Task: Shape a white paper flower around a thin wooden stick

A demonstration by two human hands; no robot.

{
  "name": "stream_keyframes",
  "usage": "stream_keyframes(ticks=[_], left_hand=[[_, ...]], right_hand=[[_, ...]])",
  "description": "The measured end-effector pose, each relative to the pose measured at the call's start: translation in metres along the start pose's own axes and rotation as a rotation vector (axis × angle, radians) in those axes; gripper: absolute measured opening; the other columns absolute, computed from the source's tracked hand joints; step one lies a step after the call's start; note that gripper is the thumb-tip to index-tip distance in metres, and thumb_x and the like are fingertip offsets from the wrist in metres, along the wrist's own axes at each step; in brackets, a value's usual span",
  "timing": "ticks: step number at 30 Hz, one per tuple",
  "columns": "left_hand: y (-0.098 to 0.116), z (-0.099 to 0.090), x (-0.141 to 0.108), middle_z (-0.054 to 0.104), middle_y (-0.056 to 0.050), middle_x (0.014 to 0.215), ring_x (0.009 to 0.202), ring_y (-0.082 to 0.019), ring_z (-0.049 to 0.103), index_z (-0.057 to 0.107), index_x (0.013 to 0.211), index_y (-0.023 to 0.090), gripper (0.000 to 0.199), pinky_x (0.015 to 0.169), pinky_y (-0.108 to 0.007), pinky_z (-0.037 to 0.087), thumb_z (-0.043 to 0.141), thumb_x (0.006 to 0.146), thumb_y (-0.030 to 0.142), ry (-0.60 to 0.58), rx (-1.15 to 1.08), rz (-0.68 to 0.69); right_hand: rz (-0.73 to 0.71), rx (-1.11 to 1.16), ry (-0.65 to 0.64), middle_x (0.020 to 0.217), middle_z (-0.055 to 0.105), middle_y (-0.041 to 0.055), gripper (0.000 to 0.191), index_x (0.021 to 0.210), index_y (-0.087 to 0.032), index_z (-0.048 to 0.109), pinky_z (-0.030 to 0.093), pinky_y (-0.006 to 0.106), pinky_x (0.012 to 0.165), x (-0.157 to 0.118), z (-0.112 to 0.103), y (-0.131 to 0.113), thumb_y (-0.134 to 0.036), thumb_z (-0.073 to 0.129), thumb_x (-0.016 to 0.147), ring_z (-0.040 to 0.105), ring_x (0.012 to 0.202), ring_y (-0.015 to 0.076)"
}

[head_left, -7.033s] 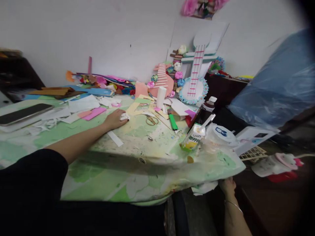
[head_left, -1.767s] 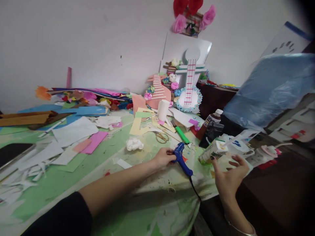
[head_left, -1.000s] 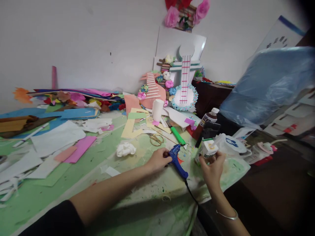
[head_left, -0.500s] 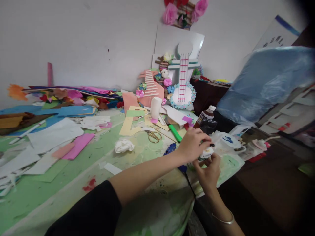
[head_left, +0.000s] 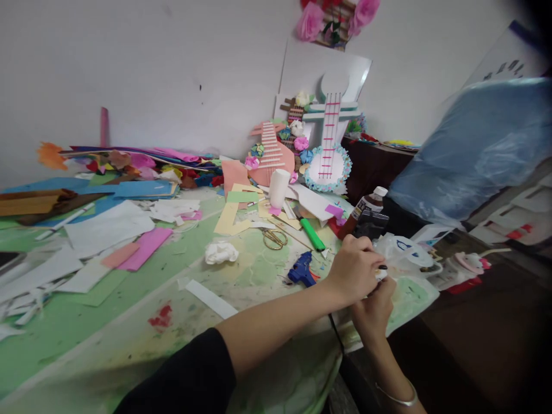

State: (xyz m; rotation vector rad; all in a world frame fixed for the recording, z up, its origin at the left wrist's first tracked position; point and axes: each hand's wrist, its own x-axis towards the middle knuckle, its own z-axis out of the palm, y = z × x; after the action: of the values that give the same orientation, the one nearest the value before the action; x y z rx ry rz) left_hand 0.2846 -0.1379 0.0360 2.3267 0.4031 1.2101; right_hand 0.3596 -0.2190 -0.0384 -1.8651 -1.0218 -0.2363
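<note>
My left hand [head_left: 354, 269] reaches across from a black sleeve, its fingers closed over the top of a small white container [head_left: 381, 275] with dark markings. Beneath it my right hand [head_left: 374, 303], with a bracelet on the wrist, wraps round the lower part. Most of the container is hidden by the fingers, so its exact kind does not show. Left of the hands lies a blue glue gun [head_left: 302, 270], its dark cord running under my left forearm. A green utility knife [head_left: 311, 233] and gold-handled scissors [head_left: 275, 238] lie farther back.
A brown bottle [head_left: 367, 207] with a white cap stands behind the hands, near a translucent lidded container [head_left: 405, 256]. A white roll [head_left: 279, 188] stands before paper-craft instruments [head_left: 328, 164]. Crumpled paper [head_left: 221, 252] and paper scraps [head_left: 107, 227] lie leftward. The table edge [head_left: 409, 319] is at right.
The view has shifted left, so things appear farther right. My left hand now covers more of the white container, and the glue gun shows more fully beside my forearm.
</note>
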Motion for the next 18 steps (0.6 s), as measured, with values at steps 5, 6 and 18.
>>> stream_keyframes(ticks=[5, 6, 18], left_hand=[[0.002, -0.002, -0.004, 0.057, -0.010, 0.088, 0.087, -0.020, 0.050, 0.071, 0.076, 0.015, 0.015, 0.083, -0.039, 0.042, 0.056, 0.074, 0.016, 0.046, -0.023, -0.045], [0.004, -0.003, -0.004, 0.058, -0.010, 0.088, 0.086, -0.020, 0.050, 0.071, 0.077, 0.015, 0.015, 0.083, -0.039, 0.042, 0.057, 0.074, 0.017, 0.053, -0.013, -0.031], [0.007, 0.006, -0.001, 0.066, -0.005, 0.075, 0.078, -0.016, 0.052, 0.071, 0.071, 0.017, 0.023, 0.079, -0.032, 0.045, 0.054, 0.083, 0.027, 0.193, -0.048, 0.013]], right_hand=[[-0.002, 0.018, -0.033, 0.084, 0.054, 0.0071, 0.054, 0.106, -0.018, 0.039, 0.042, 0.031, 0.055, 0.001, -0.002, 0.000, -0.041, 0.059, 0.062, 0.056, 0.071, 0.0242], [-0.024, 0.026, -0.048, 0.087, 0.055, 0.0090, 0.055, 0.109, -0.016, 0.040, 0.043, 0.032, 0.056, 0.002, -0.002, 0.002, -0.041, 0.058, 0.063, 0.057, 0.073, 0.0252], [-0.013, 0.601, -0.180, 0.105, 0.060, 0.0128, 0.054, 0.116, -0.013, 0.047, 0.051, 0.034, 0.072, 0.008, 0.001, -0.003, -0.029, 0.064, 0.067, 0.059, 0.094, 0.0242]])
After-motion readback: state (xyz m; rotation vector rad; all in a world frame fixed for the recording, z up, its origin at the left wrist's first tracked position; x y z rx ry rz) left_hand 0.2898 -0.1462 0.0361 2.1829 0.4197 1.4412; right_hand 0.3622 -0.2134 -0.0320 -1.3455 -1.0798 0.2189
